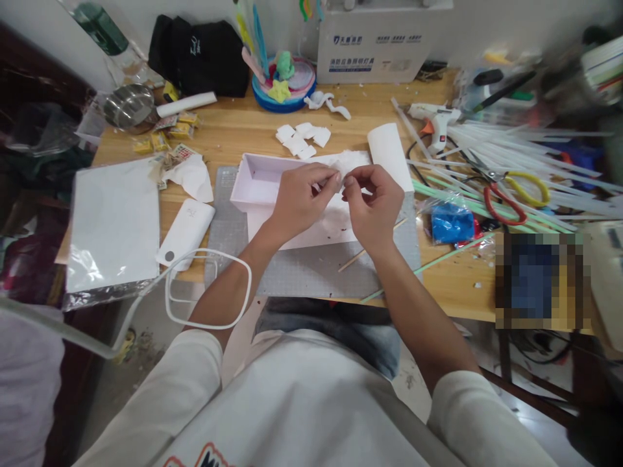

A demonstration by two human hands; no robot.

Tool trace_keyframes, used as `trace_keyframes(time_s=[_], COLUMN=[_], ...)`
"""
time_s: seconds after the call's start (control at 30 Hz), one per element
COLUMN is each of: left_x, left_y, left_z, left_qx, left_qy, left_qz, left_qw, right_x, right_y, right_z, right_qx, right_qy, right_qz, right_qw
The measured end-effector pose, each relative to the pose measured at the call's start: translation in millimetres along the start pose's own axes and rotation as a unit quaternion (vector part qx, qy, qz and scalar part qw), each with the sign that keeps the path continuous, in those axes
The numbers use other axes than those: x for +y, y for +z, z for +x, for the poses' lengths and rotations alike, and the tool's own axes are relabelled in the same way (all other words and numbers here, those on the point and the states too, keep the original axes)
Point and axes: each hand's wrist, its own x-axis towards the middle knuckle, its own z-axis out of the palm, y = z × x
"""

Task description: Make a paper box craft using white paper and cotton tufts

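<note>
At the far left a plastic sleeve [114, 227] with white paper lies on the wooden table [243, 133], hanging a little over the front edge. Behind it sit a steel bowl [129, 106], some yellow packets [165, 133] and a crumpled tissue [192, 176]. Just right of the sleeve lies a white power bank [185, 232], its cable [209, 285] looping off the edge.

In the middle a grey cutting mat [311, 269] carries a white foam box [260, 185], open at the top. The left hand [299, 201] is over the box, fingers curled, thumb and forefinger pinching a small white wad [348, 163] at its left end. The right hand [372, 204] meets it, thumb and forefinger pinching the wad's right end; the fingertips of both hands almost touch. The wad is fluffy and sits just above the box's far rim; what it is made of cannot be told. A thin wooden stick [363, 253] lies on the mat under the right wrist.

Behind the box are small white foam squares [302, 137], a blue tray [285, 81] with clay shapes, a black bag [199, 55] and a white carton [379, 42]. Right of the hands stands a white paper roll [389, 152]. Further right lie a glue gun [435, 120], many clear glue sticks [511, 152], green sticks [457, 198], a blue packet [451, 224] and red-and-yellow scissors [513, 194].
</note>
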Motion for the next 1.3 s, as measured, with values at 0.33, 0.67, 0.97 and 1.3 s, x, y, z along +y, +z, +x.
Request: trace_keyframes(time_s=[0.33, 0.67, 0.97, 1.3], left_x=[-5, -10, -9, -9], left_y=[2.6, 5.1, 4.1, 4.0], left_z=[-1, -2, -1, -2], left_qx=[-0.029, -0.028, -0.025, -0.032], left_qy=[0.027, 0.058, 0.029, 0.022], left_qz=[0.085, 0.124, 0.11, 0.12], left_qw=[0.996, 0.99, 0.993, 0.992], right_x=[-6, -1, 6, 13], right_y=[0, 1, 2, 2], right_z=[-1, -1, 0, 1], right_qx=[0.011, 0.012, -0.011, -0.015], right_qy=[-0.018, -0.02, 0.015, 0.0], right_qz=[-0.025, -0.031, 0.03, 0.028], right_qw=[0.999, 0.999, 0.999, 0.999])
